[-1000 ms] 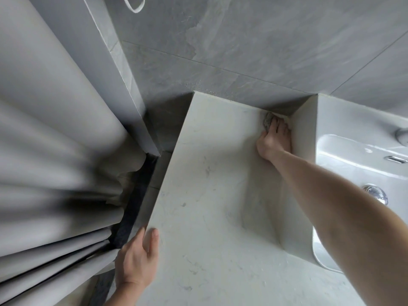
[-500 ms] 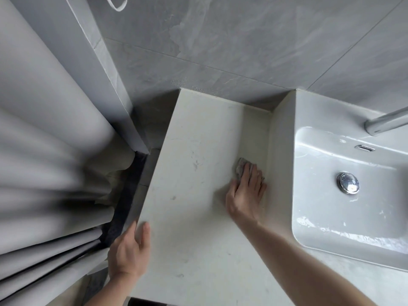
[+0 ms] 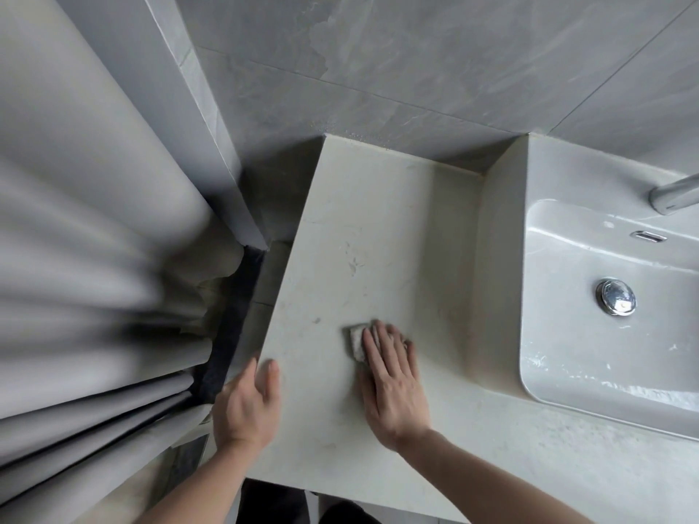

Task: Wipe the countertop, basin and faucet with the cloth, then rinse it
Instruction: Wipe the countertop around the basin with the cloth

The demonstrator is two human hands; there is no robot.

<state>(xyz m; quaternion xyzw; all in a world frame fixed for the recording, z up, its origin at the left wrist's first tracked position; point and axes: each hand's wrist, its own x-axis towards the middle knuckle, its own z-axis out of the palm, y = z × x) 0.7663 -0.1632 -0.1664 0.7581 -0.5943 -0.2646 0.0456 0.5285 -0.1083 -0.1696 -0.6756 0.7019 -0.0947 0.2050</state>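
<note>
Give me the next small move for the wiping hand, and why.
Probably slide the right hand with the cloth left toward the countertop's outer edge. The palm lies flat on the cloth mid-counter, and faint marks show on the bare strip between it and the left hand braced at that edge. The basin and faucet can wait.

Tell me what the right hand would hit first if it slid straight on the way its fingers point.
The right hand on the cloth points up the countertop. That stretch looks bare, so it would likely meet the grey tiled wall first, at the back edge.
</note>
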